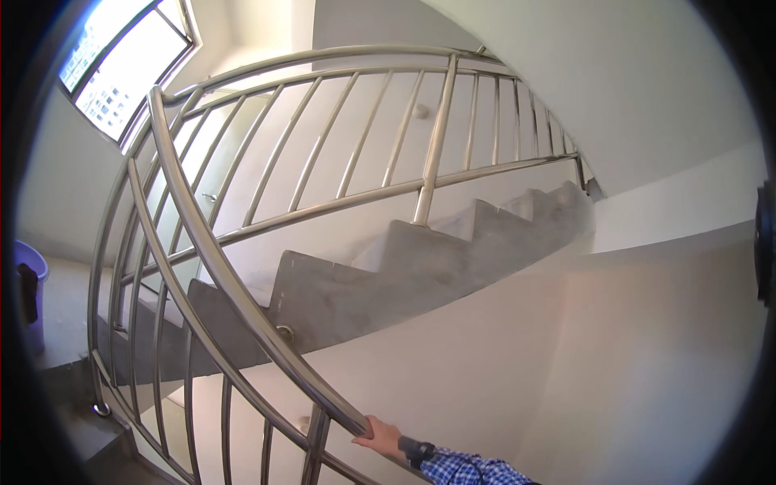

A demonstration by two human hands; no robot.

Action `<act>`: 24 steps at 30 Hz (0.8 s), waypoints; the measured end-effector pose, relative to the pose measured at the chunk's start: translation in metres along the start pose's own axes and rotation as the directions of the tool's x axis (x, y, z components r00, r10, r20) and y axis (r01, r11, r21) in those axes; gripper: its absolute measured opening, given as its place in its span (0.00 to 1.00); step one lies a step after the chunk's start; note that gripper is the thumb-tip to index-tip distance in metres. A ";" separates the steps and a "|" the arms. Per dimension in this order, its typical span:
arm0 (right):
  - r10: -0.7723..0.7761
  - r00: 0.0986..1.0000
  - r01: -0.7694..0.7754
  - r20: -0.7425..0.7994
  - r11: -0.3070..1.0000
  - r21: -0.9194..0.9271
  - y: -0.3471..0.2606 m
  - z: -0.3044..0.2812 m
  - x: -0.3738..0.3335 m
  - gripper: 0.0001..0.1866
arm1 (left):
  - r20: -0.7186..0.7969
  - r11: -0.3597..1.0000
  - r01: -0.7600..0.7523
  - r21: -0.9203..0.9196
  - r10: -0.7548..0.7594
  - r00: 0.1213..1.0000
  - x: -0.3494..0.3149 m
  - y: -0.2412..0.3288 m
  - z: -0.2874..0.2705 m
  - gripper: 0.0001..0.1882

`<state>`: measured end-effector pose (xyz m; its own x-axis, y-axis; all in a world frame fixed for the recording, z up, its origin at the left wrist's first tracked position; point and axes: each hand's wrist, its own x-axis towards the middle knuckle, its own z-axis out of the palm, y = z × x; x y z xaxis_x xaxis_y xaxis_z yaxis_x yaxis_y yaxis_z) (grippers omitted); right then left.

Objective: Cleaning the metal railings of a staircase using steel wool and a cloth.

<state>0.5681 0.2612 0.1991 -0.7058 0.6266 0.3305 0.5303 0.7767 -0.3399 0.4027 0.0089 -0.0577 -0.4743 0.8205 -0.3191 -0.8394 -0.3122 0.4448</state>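
My right hand (383,438) is at the bottom of the view, its fingers closed round the shiny metal handrail (327,398) of a stair railing. A dark band (415,451) circles my wrist, below it a blue-and-white checked sleeve (465,467). From my hand the handrail curves up and away to the left, with a thinner rail (184,301) and upright bars under it. My left hand is out of view.
Grey steps (323,303) climb to the right behind the railing, with a second handrail (339,53) above them. At the far left are a purple bucket (35,323) with something dark over its rim and lower steps (77,404). A window (129,77) is upper left.
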 end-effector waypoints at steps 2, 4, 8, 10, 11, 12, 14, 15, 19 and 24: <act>-0.053 0.983 0.008 -0.175 0.969 -0.248 -0.008 -0.002 -0.013 0.36 | 0.027 0.996 -0.046 0.072 0.044 0.999 -0.008 -0.021 -0.006 0.11; -0.082 0.970 0.022 -0.229 0.967 -0.254 0.000 0.006 -0.012 0.35 | 0.059 0.991 -0.006 0.136 -0.002 0.998 -0.021 -0.038 -0.016 0.09; -0.189 0.922 0.079 -0.338 0.946 -0.315 0.006 0.015 -0.009 0.33 | 0.018 0.964 0.115 0.240 -0.123 0.992 -0.041 -0.063 -0.073 0.13; -0.135 0.935 0.036 -0.328 0.956 -0.291 0.005 0.017 -0.007 0.34 | -0.045 0.940 0.199 0.277 -0.194 0.980 -0.045 -0.066 -0.119 0.18; -0.083 0.944 -0.006 -0.318 0.963 -0.269 0.004 0.018 -0.006 0.34 | -0.085 0.927 0.237 0.289 -0.221 0.971 -0.047 -0.064 -0.144 0.20; -0.081 0.945 -0.009 -0.318 0.963 -0.269 0.006 0.018 -0.005 0.34 | -0.129 0.916 0.273 0.293 -0.245 0.961 -0.047 -0.061 -0.168 0.23; -0.079 0.934 -0.010 -0.348 0.969 -0.248 0.008 0.021 -0.003 0.35 | -0.188 0.907 0.313 0.281 -0.268 0.945 -0.045 -0.049 -0.215 0.29; -0.079 0.936 -0.009 -0.342 0.968 -0.250 0.004 0.022 -0.005 0.35 | -0.191 0.908 0.316 0.276 -0.271 0.944 -0.038 -0.044 -0.235 0.29; 0.037 0.961 -0.091 -0.274 0.978 -0.188 -0.006 0.011 -0.012 0.35 | -0.126 0.986 0.166 0.014 -0.163 0.979 -0.018 -0.042 -0.275 0.14; 0.058 0.947 -0.122 -0.316 0.975 -0.187 0.009 0.020 -0.011 0.36 | -0.122 0.995 -0.096 -0.032 0.091 0.988 -0.038 0.017 -0.172 0.09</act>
<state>0.5708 0.2597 0.1749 -0.4893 0.6590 0.5712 0.6907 0.6927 -0.2074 0.3610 -0.1103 -0.1824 -0.5776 0.7241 -0.3769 -0.7983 -0.4044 0.4464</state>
